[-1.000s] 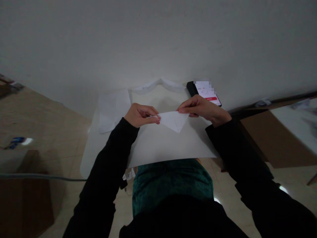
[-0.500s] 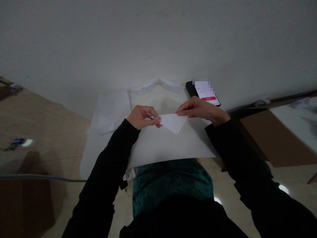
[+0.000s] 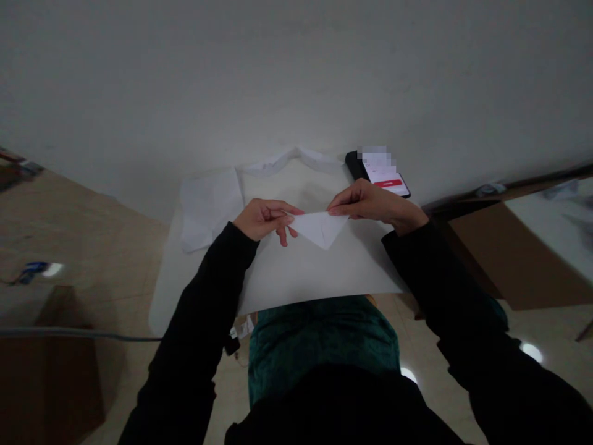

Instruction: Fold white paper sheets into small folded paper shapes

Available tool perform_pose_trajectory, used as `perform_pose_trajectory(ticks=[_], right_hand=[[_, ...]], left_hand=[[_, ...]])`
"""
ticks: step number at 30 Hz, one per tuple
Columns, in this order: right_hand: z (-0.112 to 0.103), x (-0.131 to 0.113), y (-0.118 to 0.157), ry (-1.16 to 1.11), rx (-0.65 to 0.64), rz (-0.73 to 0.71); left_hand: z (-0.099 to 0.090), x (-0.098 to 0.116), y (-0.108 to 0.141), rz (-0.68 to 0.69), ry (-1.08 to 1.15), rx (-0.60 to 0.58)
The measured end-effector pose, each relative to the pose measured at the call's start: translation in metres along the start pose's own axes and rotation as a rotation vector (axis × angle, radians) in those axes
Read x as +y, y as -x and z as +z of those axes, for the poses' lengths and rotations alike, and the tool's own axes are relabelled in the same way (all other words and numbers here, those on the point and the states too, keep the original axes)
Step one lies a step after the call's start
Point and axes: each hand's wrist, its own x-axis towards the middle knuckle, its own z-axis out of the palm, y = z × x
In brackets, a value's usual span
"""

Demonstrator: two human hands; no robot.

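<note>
A small folded paper [image 3: 317, 227], white and triangular with its point toward me, is held between my two hands over the white table. My left hand [image 3: 269, 219] pinches its left corner between thumb and forefinger, while other fingers of that hand hang below the edge. At the upper right, my right hand [image 3: 364, 201] grips the paper's top edge with thumb and fingertips. A crease or flap line runs down the paper's middle. The farthest fingertips of my right hand are partly hidden behind it.
White paper sheets [image 3: 210, 207] lie on the table [image 3: 319, 278] at the left. A bent paper strip [image 3: 278, 162] rests along the wall. A phone [image 3: 386, 173] with a lit screen leans on a black object [image 3: 356, 165] at the back right. A cardboard box [image 3: 519, 256] stands to the right.
My left hand's fingers have shifted: the forefinger now stretches along the top edge and the lower fingers drop further down. My right hand keeps its hold.
</note>
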Motion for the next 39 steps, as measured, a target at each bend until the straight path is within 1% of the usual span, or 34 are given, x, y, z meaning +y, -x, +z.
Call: perform_pose_trajectory(ticks=[7,9,12,14,16,18,19,21,23,24,26,27,29,31,34,36,39], right_hand=[[0.014,-0.001,-0.007,-0.063,0.131,0.049],[0.017,0.001,-0.01,-0.052,0.155,0.012],[0.021,0.004,-0.016,-0.028,0.215,-0.089],[0.026,0.006,-0.019,0.006,0.28,-0.157],[0.035,0.009,-0.02,0.079,0.386,-0.229],[0.047,0.012,-0.021,0.2,0.516,-0.321],[0.053,0.014,-0.021,0.276,0.576,-0.381],[0.063,0.019,-0.022,0.447,0.663,-0.504],[0.069,0.024,-0.024,0.634,0.727,-0.609],[0.07,0.026,-0.024,0.722,0.738,-0.652],[0.071,0.028,-0.026,0.857,0.722,-0.714],[0.071,0.028,-0.026,0.896,0.702,-0.727],[0.073,0.027,-0.026,0.913,0.67,-0.717],[0.078,0.023,-0.026,0.833,0.678,-0.653],[0.086,0.019,-0.026,0.548,0.677,-0.517],[0.088,0.017,-0.027,0.335,0.636,-0.422],[0.088,0.018,-0.031,0.083,0.573,-0.32]], left_hand=[[-0.006,-0.016,-0.007,0.063,-0.118,0.137],[-0.007,-0.02,-0.009,0.072,-0.148,0.169],[-0.008,-0.024,-0.012,0.085,-0.163,0.252],[-0.008,-0.026,-0.015,0.129,-0.151,0.367],[-0.007,-0.028,-0.019,0.202,-0.103,0.536],[-0.005,-0.03,-0.023,0.253,0.02,0.673],[-0.002,-0.031,-0.025,0.253,0.114,0.699],[0.007,-0.034,-0.028,0.204,0.324,0.668],[0.022,-0.037,-0.03,0.12,0.485,0.577],[0.03,-0.039,-0.031,0.082,0.525,0.528],[0.046,-0.042,-0.031,0.061,0.55,0.443],[0.053,-0.043,-0.032,0.073,0.553,0.424],[0.06,-0.045,-0.032,0.108,0.545,0.43],[0.061,-0.045,-0.032,0.139,0.527,0.457],[0.054,-0.045,-0.034,0.18,0.493,0.484],[0.05,-0.046,-0.035,0.202,0.47,0.49],[0.049,-0.049,-0.036,0.209,0.441,0.475]])
